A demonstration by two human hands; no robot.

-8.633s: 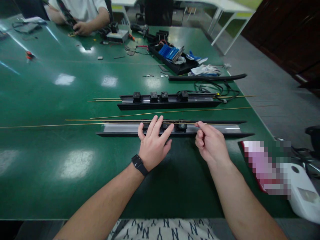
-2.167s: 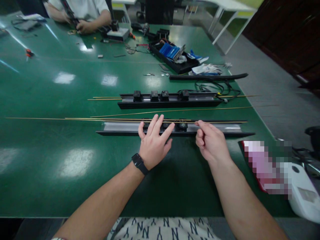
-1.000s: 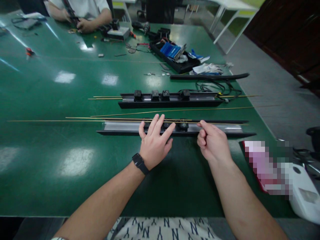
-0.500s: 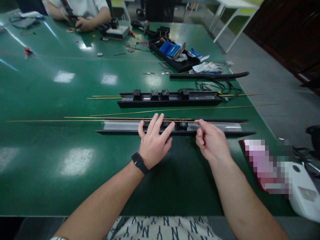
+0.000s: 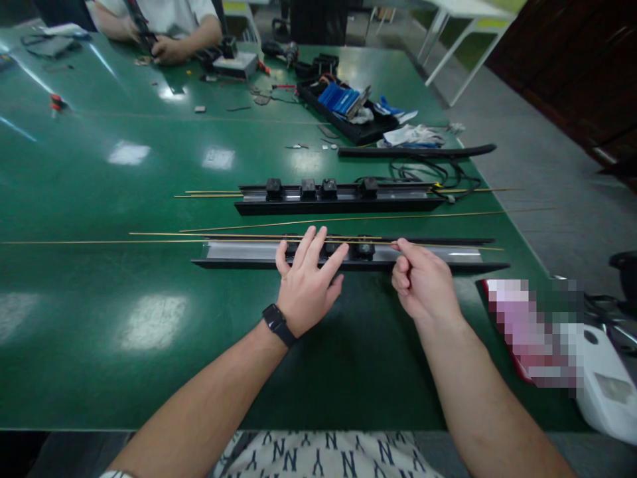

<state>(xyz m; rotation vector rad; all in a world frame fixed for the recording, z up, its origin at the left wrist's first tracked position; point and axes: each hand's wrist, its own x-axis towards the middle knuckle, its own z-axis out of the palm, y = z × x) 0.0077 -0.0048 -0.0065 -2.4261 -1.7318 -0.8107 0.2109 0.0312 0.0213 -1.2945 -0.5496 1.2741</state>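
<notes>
A long black rail [image 5: 239, 255] with a silvery channel and small black blocks lies across the green table [image 5: 149, 332] in front of me. My left hand [image 5: 308, 282] rests on it with fingers spread flat over the blocks. My right hand [image 5: 423, 285] is closed in a pinch on a thin brass rod [image 5: 99, 241] that runs far to the left along the rail's top. More brass rods [image 5: 348, 220] lie just behind the rail.
A second black rail [image 5: 338, 199] with several blocks lies further back, with black cables [image 5: 428, 174] at its right end. A black tray [image 5: 348, 113] of blue parts and a black strip [image 5: 418, 151] sit behind. Another person [image 5: 159, 26] works at the far left corner. A white device [image 5: 602, 385] sits at my right.
The pinched brass rod has slid slightly right through the rail; its far left end shifted a little. My left hand has stayed flat on the blocks.
</notes>
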